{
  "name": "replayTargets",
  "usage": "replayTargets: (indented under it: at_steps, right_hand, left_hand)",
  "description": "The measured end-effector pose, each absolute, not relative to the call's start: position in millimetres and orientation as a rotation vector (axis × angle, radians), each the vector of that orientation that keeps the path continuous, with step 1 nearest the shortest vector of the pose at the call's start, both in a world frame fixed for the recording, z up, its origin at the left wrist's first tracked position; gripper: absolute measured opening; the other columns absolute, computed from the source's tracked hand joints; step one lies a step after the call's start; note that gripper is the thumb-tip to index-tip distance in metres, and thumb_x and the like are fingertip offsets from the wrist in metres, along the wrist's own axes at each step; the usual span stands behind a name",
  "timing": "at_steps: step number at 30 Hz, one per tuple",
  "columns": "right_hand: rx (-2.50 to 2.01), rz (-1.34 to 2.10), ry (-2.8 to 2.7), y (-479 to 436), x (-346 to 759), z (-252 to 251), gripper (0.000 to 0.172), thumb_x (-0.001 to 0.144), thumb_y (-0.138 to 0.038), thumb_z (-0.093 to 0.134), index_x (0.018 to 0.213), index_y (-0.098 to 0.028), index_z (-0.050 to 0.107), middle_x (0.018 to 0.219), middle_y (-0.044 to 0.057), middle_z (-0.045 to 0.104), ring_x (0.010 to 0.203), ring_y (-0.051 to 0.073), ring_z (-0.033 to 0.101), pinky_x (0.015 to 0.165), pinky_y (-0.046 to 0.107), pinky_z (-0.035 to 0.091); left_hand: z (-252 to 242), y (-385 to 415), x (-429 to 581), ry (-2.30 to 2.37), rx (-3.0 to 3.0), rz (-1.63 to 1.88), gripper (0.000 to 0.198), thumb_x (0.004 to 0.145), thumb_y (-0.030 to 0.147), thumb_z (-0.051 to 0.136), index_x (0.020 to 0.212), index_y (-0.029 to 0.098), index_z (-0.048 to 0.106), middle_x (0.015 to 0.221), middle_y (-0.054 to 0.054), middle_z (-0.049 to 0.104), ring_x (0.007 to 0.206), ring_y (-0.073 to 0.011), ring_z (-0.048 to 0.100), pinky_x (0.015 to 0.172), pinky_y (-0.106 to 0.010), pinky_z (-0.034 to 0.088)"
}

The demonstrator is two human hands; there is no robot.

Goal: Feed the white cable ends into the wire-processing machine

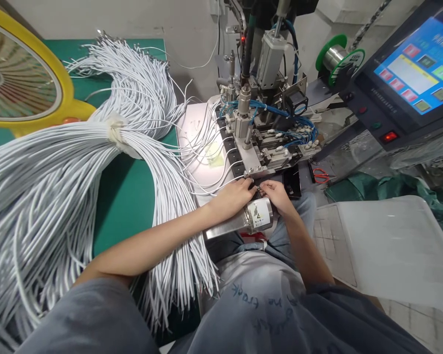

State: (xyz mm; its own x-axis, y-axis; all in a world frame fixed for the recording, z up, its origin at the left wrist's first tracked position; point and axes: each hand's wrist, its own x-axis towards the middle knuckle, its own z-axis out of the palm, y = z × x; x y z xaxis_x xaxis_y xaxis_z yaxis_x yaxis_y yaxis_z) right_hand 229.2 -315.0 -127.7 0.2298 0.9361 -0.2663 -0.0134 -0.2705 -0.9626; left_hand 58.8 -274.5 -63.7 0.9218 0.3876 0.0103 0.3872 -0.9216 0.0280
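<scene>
My left hand [233, 199] reaches the front edge of the machine [251, 160], its fingers bent down over a small dark part there. Opposite it, my right hand [278, 197] pinches thumb and fingertips together at the same small spot. What sits between the fingers of each hand is too small to name. White cables [227, 183] run from the left into the machine's front edge, close to my left hand. Just below both hands is a round metal cylinder with a white label [260, 214].
A big tied bundle of white cables [133, 135] covers much of the green table [121, 206]. At left stands a yellow fan [68, 96]. On the right are a control screen [421, 64], a solder wire spool [335, 56], red scissors [321, 176] and a white plastic bin [395, 246].
</scene>
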Motion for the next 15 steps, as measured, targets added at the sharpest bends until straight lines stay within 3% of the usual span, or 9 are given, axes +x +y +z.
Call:
replayTargets:
  at_steps: [7,12,15]
  right_hand:
    - [-1.509,1.191,-1.18,-313.0,231.7,-133.3,0.031,0.071,-0.047,0.052,0.058,-0.02,0.045,0.047,-0.007,0.041,0.044,0.008,0.035,0.047,0.023,0.03]
    - [-1.746,0.709,-1.161,-323.4,234.3,-124.3,0.024,0.076,-0.039,0.046,0.062,-0.019,0.049,0.053,-0.003,0.046,0.052,0.012,0.041,0.051,0.024,0.032]
    - [-1.716,0.492,-1.122,-347.0,220.7,-109.5,0.022,0.081,-0.034,0.044,0.069,-0.017,0.053,0.057,-0.002,0.049,0.053,0.011,0.042,0.051,0.024,0.033]
  left_hand:
    - [-46.6,-283.9,57.5,0.89,2.977,-0.195,0.017,0.081,0.003,0.05,0.074,0.009,0.064,0.074,-0.01,0.061,0.073,-0.0238,0.063,0.051,-0.029,0.04]
    - [-45.4,-287.0,56.9,0.995,2.985,-0.25,0.021,0.081,-0.001,0.046,0.076,0.007,0.064,0.081,-0.013,0.064,0.073,-0.023,0.065,0.048,-0.026,0.036]
    - [-48.1,-286.5,55.7,1.157,2.956,-0.272,0.028,0.083,-0.002,0.04,0.097,0.002,0.063,0.079,-0.015,0.066,0.073,-0.0237,0.066,0.05,-0.027,0.036]
